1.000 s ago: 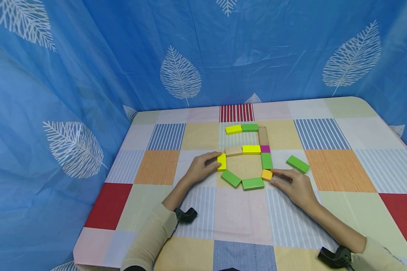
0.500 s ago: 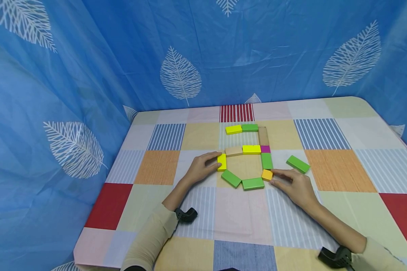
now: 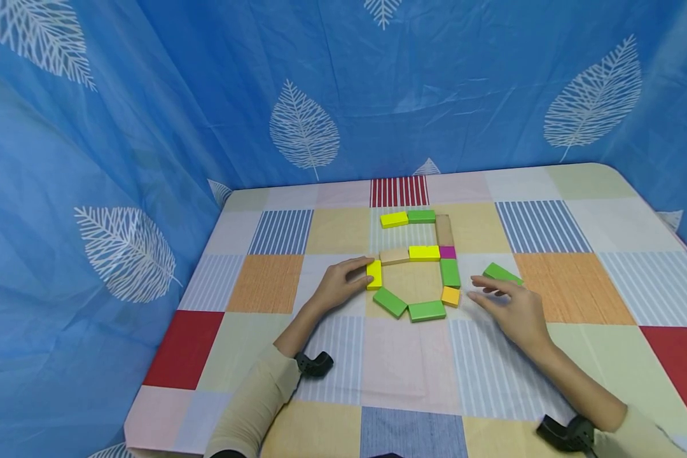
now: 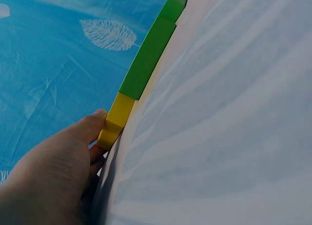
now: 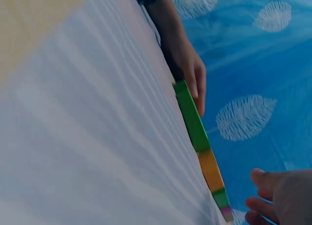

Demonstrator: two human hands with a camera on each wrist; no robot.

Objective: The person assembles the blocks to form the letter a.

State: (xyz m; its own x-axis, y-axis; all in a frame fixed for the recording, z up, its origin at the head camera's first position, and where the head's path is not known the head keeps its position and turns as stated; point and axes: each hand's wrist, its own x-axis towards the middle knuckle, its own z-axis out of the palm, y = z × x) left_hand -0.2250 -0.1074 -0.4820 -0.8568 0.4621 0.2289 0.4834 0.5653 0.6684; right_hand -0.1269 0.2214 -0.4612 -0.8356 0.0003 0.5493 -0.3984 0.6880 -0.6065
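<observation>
My left hand [image 3: 339, 284] pinches a yellow block [image 3: 374, 275] at the left side of a loop of flat blocks, its index fingertip near the block's far end. In the left wrist view the thumb lies against that yellow block [image 4: 114, 119]. To the right, my right hand [image 3: 518, 313] hangs with fingers loosely extended and nothing between them. An orange block [image 3: 450, 296] lies just left of its fingertips, at the loop's lower right corner. Behind the right hand a loose green block [image 3: 500, 273] is partly covered.
The loop also has green blocks [image 3: 427, 311], a purple block [image 3: 447, 252], a yellow block [image 3: 424, 253] and a plain wooden block [image 3: 394, 256]. Another wooden block [image 3: 444, 229] leads up to a far row with a green block [image 3: 421, 216]. A blue curtain [image 3: 343, 95] hangs behind the table.
My right hand has let go of the orange block and moved right, now overlapping the loose green block. The left hand and the blocks have stayed in place.
</observation>
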